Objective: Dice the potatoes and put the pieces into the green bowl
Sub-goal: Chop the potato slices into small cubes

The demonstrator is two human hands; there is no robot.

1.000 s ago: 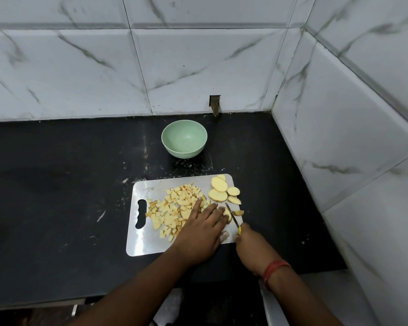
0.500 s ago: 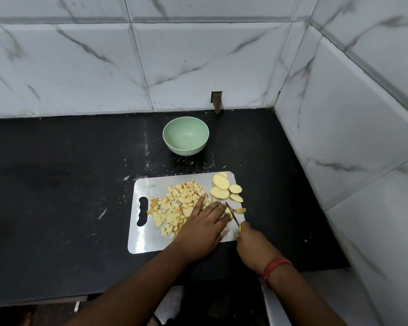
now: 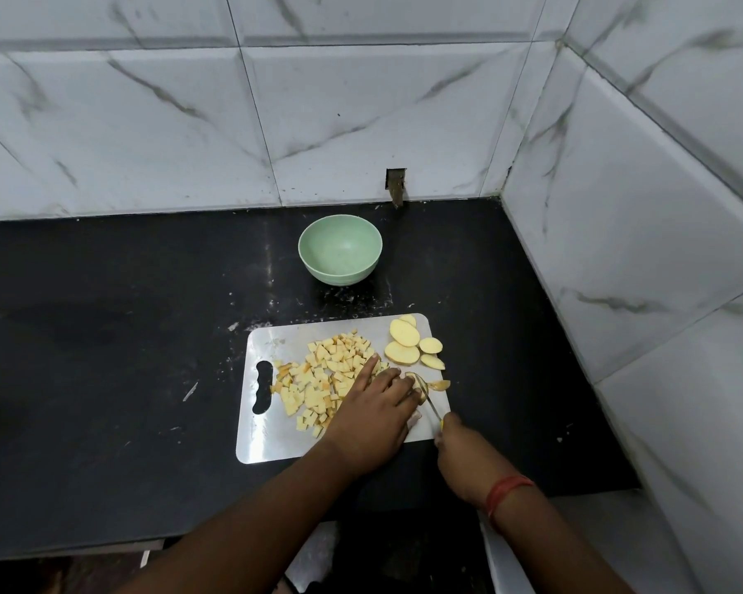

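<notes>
On the cutting board (image 3: 275,439), left hand (image 3: 372,426) presses potato slices (image 3: 417,385) with straight fingers; right hand (image 3: 462,454) grips the knife (image 3: 430,400). No writing is readable.

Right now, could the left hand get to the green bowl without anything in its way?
Probably yes. The left hand presses potato on the cutting board; the green bowl stands beyond the board on bare counter. Only the diced potato pile lies between, low enough to pass over.

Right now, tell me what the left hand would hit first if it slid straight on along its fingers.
Its fingers point up-left, so the left hand would probably first plough into the pile of small yellow potato cubes on the steel cutting board; the index fingertip already looks to be touching them.
</notes>
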